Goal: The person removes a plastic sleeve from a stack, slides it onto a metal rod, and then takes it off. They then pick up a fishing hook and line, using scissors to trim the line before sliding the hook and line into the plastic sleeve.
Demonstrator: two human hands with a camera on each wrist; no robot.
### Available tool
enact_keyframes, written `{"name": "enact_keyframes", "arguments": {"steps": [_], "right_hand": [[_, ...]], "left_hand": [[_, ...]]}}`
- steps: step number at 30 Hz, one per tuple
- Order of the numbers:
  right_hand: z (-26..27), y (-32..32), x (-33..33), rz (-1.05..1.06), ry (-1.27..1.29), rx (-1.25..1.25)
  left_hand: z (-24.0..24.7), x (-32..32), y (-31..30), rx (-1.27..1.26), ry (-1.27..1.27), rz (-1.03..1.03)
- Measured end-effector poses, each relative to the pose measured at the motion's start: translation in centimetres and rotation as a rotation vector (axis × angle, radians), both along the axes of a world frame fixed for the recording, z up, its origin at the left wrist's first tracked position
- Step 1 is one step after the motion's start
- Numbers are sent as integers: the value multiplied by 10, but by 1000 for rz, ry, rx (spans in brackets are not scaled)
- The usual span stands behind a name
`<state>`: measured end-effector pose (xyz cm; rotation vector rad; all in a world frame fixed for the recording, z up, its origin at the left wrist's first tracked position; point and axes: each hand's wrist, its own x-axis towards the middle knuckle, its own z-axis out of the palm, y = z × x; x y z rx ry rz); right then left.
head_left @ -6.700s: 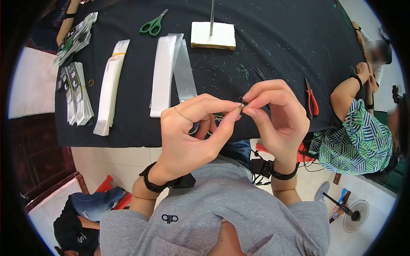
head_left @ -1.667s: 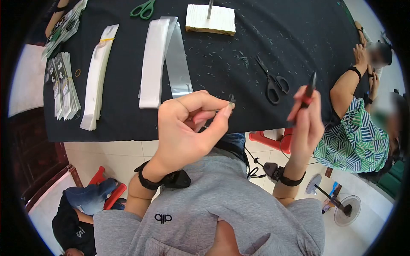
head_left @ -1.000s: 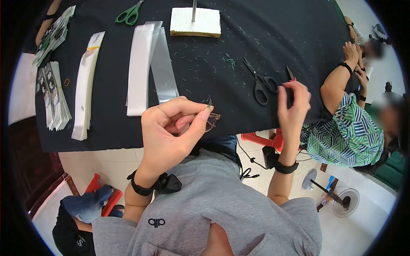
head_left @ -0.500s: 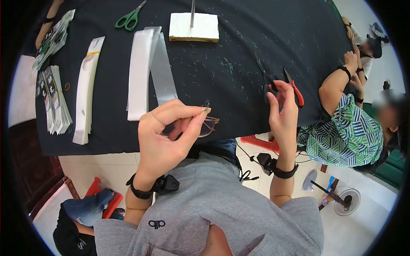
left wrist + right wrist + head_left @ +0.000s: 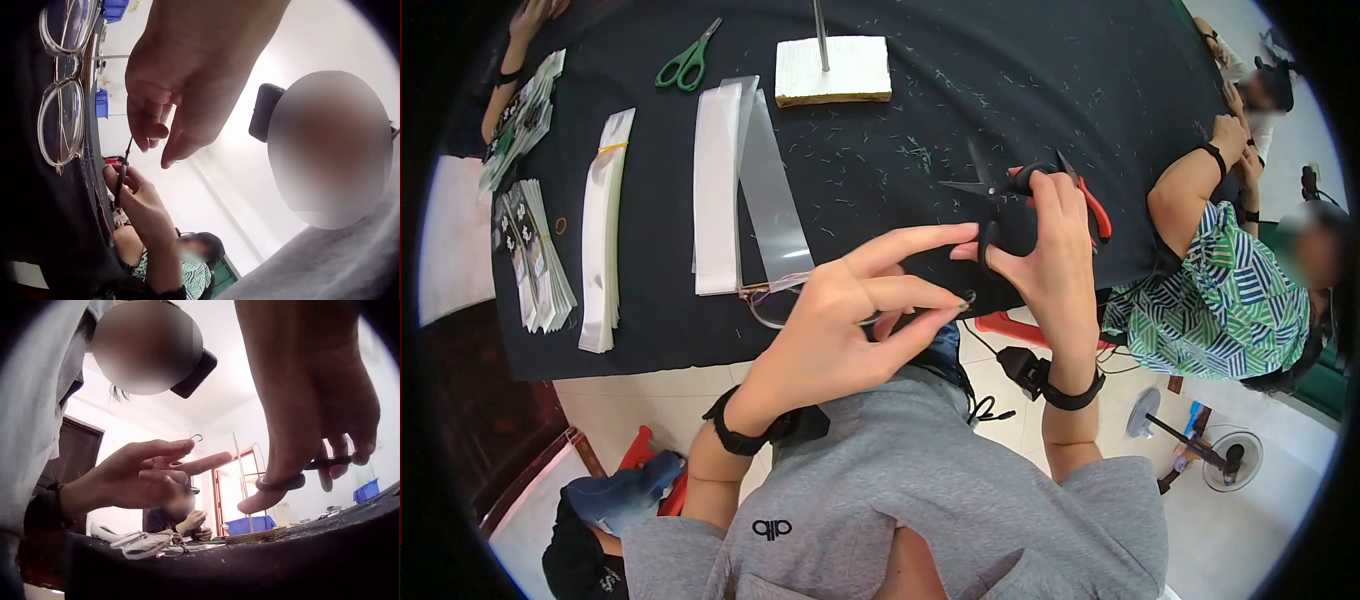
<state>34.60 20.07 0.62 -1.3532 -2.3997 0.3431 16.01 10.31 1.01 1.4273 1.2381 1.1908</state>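
Scissors (image 5: 998, 187), lifted off the table (image 5: 1000, 90), fill the grip of the right hand (image 5: 1050, 260); left hand (image 5: 840, 330) pinches a hook (image 5: 197, 437).

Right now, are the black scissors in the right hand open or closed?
Open: the blades of the black scissors splay apart in a V, and the right hand has thumb and fingers through the loops.
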Motion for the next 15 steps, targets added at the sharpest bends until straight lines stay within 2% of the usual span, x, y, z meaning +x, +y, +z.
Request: {"name": "enact_keyframes", "arguments": {"steps": [5, 8, 9, 11, 12, 14, 15], "right_hand": [[5, -7, 1, 50, 31, -11], [5, -8, 3, -15, 66, -7], [4, -8, 5, -18, 66, -8], [3, -6, 11, -169, 148, -74], [5, -6, 13, -162, 149, -78], [13, -9, 16, -26, 205, -262], [10, -12, 16, 70, 220, -235]], "left_hand": [[-8, 2, 17, 94, 91, -70], [-4, 0, 18, 74, 93, -59], [-6, -1, 16, 44, 40, 30], [-6, -2, 11, -40, -78, 166], [-2, -3, 8, -43, -77, 173], [8, -7, 4, -200, -127, 196], [6, -7, 2, -162, -126, 196]]}}
